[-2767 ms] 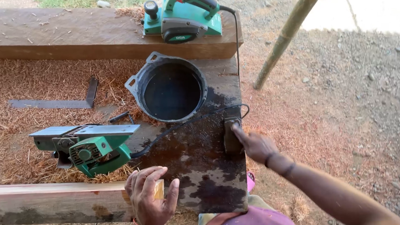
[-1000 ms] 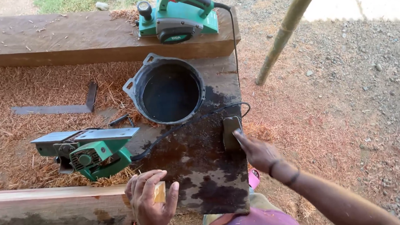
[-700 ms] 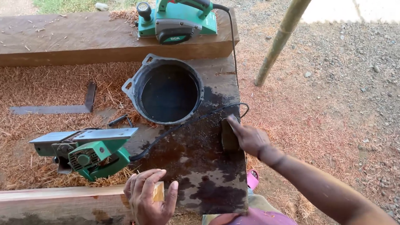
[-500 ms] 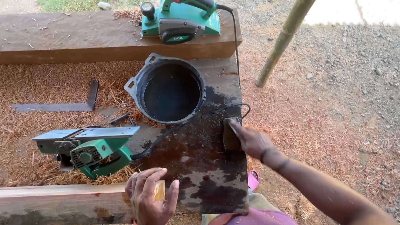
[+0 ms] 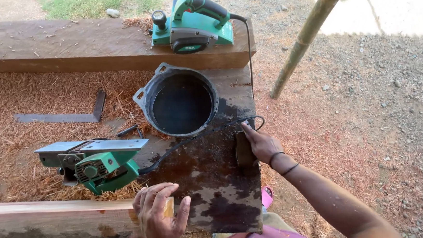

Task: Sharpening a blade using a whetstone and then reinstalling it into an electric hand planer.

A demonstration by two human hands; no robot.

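My left hand (image 5: 157, 216) lies flat on the end of a pale wooden beam (image 5: 57, 222) at the near edge of the bench. My right hand (image 5: 260, 143) reaches over the bench's right edge and rests on a small dark block (image 5: 244, 150) on the wet, dark board (image 5: 210, 182). Its fingertips touch the black power cord (image 5: 198, 136). That cord runs to a green electric planer (image 5: 95, 163) lying on its side in wood shavings. A round black basin (image 5: 182, 103) of dark water stands just beyond.
A second green planer (image 5: 192, 26) sits on a thick timber (image 5: 72, 46) at the back. A metal try square (image 5: 64, 114) lies in the shavings at left. A bamboo pole (image 5: 308, 32) leans over gravel ground on the right.
My right hand moved in from the bench's right edge onto the dark block and up to the cord. My left hand stayed on the beam.
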